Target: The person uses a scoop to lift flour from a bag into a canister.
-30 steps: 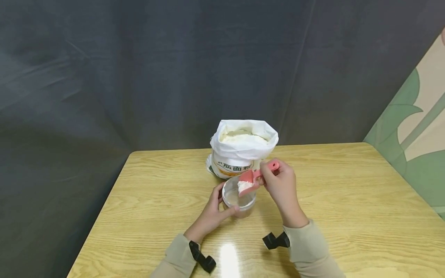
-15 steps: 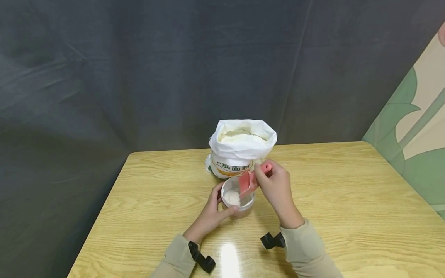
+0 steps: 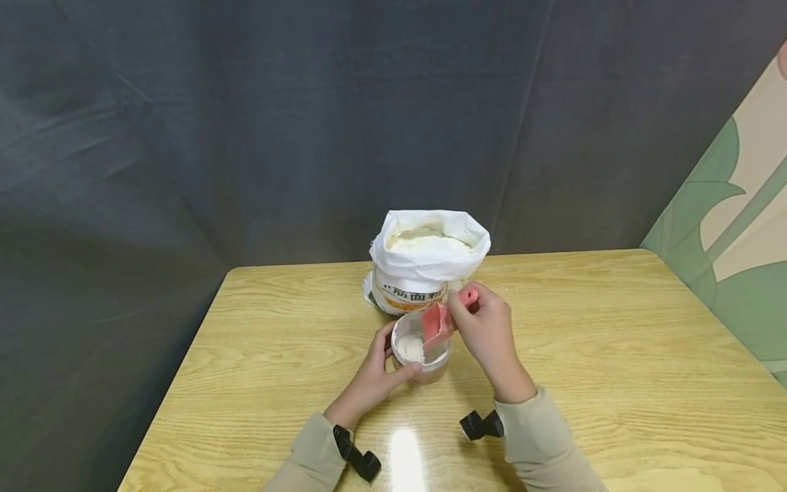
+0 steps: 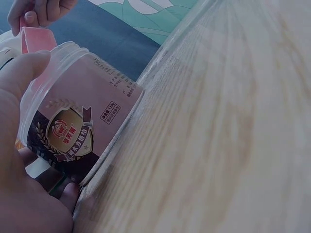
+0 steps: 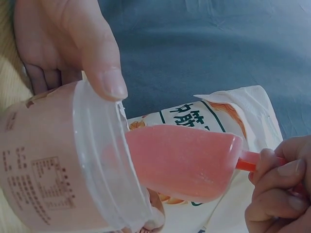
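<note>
My left hand (image 3: 376, 377) grips a clear plastic jar (image 4: 73, 116) with a printed label, thumb at the rim and fingers round its far side. The jar stands on the table, and white flour (image 3: 410, 348) lies inside it. In my right hand (image 3: 487, 333) is the handle of a pink scoop (image 5: 182, 160). Its blade tips downward into the jar's mouth, as the right wrist view shows up close. Just behind the jar stands an opened white flour bag (image 3: 430, 263), its top folded outward and flour visible within.
The wooden table (image 3: 258, 369) ends at a dark cloth (image 3: 344, 123) hung along the back and left. A wall with painted green leaves (image 3: 738, 273) is on the right. Black wrist straps (image 3: 359, 456) sit at both cuffs.
The scoop has tilted over and shifted slightly left; the flour it carried a second ago now lies in the jar. My left hand has kept its hold on the jar.
</note>
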Motion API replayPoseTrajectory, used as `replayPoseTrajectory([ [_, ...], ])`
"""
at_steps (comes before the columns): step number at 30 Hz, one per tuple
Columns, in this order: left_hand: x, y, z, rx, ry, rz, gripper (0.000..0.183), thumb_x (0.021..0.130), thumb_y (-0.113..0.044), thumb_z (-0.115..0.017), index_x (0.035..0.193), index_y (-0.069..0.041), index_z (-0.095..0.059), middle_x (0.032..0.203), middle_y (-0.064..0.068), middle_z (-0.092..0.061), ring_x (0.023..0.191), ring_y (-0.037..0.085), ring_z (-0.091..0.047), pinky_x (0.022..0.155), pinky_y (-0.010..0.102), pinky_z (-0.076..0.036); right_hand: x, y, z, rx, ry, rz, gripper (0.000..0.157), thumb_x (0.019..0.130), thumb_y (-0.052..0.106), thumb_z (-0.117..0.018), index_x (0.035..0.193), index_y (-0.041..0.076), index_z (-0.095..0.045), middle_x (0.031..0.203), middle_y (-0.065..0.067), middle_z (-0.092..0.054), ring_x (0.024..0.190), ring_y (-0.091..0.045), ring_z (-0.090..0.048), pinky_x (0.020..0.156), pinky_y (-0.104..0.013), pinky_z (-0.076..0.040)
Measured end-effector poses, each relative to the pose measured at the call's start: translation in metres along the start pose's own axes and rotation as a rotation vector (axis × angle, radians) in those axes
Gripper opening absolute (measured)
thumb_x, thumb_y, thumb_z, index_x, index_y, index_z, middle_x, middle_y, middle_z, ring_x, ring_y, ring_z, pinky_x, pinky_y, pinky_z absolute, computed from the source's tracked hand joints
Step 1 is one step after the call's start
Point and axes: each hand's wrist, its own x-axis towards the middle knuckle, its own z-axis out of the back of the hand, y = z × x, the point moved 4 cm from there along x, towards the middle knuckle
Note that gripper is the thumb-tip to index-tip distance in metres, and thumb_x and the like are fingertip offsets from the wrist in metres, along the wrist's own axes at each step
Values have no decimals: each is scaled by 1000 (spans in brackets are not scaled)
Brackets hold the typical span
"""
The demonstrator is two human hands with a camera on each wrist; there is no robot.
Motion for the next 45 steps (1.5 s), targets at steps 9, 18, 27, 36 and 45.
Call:
replayPoseTrajectory([
  [9, 1, 0, 0, -2, -1, 4, 86, 93, -26, -74, 159, -8, -21, 161, 15, -28, 148, 31, -30, 121, 45, -28, 1, 0, 3, -8, -11, 2, 28, 94, 5, -63, 68, 7, -54, 59, -2, -55, 51, -10, -46, 43, -18, -34],
  [18, 1, 0, 0, -7, -11, -18, 84, 92, -22, -76, 157, -8, -25, 159, 15, -31, 147, 31, -32, 120, 47, -29, 1, 3, 10, 10, -33, -37, 26, 94, 5, -64, 69, 5, -57, 59, -3, -53, 51, -10, -46, 44, -18, -36],
  [27, 0, 1, 0, -6, -8, -22, 84, 92, -22, -76, 157, -8, -24, 159, 15, -31, 147, 31, -31, 121, 46, -28, 0, 11, 27, 97, -85, -57, 27, 95, 7, -63, 69, 2, -58, 54, -1, -53, 46, -8, -44, 41, -19, -36],
  [36, 1, -2, 1, -5, -13, -23, 85, 92, -22, -76, 157, -8, -24, 159, 15, -31, 147, 31, -31, 121, 45, -27, 1, 18, 45, 196, -151, -72, 27, 97, 9, -62, 72, -1, -59, 51, -1, -55, 42, -8, -41, 38, -18, -35],
  [45, 0, 2, 0, -6, -9, -11, 83, 93, -23, -75, 157, -8, -24, 159, 15, -31, 147, 32, -32, 121, 47, -28, -2, 24, 53, 249, -173, -51, 29, 98, 9, -61, 73, -4, -59, 51, -2, -56, 40, -10, -41, 37, -18, -35],
])
